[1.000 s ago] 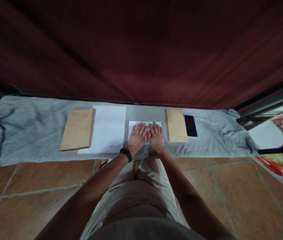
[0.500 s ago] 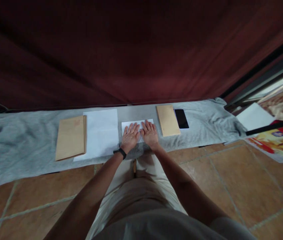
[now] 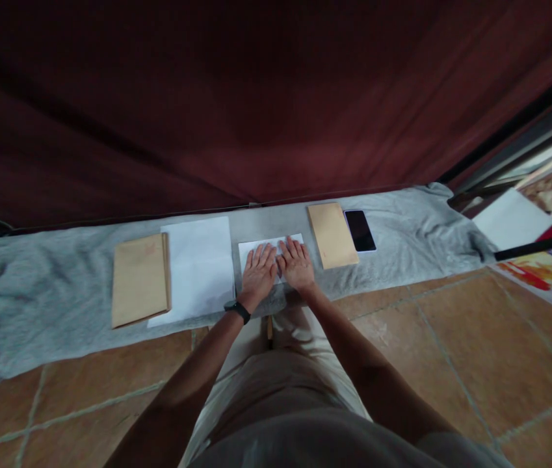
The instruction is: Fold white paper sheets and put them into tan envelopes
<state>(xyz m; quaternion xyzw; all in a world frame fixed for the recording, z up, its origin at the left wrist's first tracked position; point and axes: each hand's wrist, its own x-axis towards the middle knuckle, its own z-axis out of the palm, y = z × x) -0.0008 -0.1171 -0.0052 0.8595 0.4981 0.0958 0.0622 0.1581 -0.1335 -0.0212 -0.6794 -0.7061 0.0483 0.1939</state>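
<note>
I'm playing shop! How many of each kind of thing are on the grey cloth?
Flat brown paper envelopes: 2, left brown envelope, maybe a stack, and right brown envelope
White paper sheets: 2, large white sheet and small white sheet under the left hand and right hand
Black rectangular phone: 1
Total on the grey cloth: 5

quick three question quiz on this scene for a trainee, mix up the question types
1. True or false: the left hand and the right hand both lie flat on the small white paper.
2. What lies next to the phone on the grey cloth? A) a brown envelope B) scissors C) a cup
3. Fill in: the left wrist wears a black ____.
Key: 1 true; 2 A; 3 wristband.
</note>
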